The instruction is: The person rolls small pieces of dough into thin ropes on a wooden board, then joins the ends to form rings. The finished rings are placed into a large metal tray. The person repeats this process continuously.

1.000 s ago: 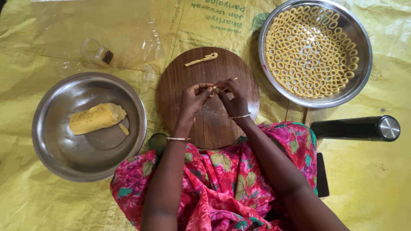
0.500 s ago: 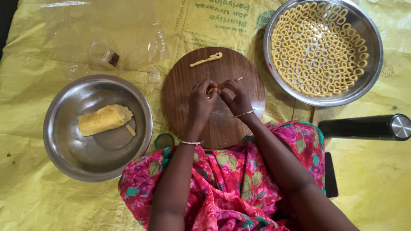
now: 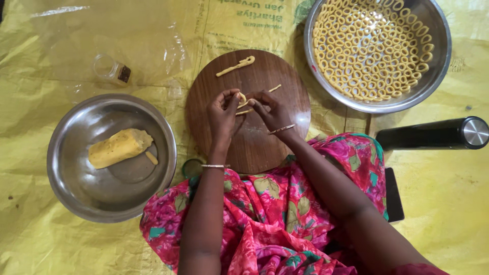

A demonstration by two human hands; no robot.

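Note:
Over a round wooden board [image 3: 254, 147], my left hand [image 3: 223, 113] and my right hand [image 3: 272, 111] pinch the two ends of a thin yellow dough strip [image 3: 242, 100], bending it into a curve. A loose end of the strip [image 3: 275, 88] trails toward the right on the board. A thicker dough piece [image 3: 236, 66] lies at the board's far edge. Both wrists wear thin bangles.
A steel bowl [image 3: 66, 183] at the left holds a yellow dough lump [image 3: 119, 147]. At the top right, a steel bowl [image 3: 438, 66] is filled with several dough rings. A black cylinder [image 3: 433, 134] lies at the right, a small glass jar [image 3: 112, 70] at the upper left, all on yellow sheeting.
The view has shifted slightly. My hands stay on the board, working the dough strip into a tighter curve.

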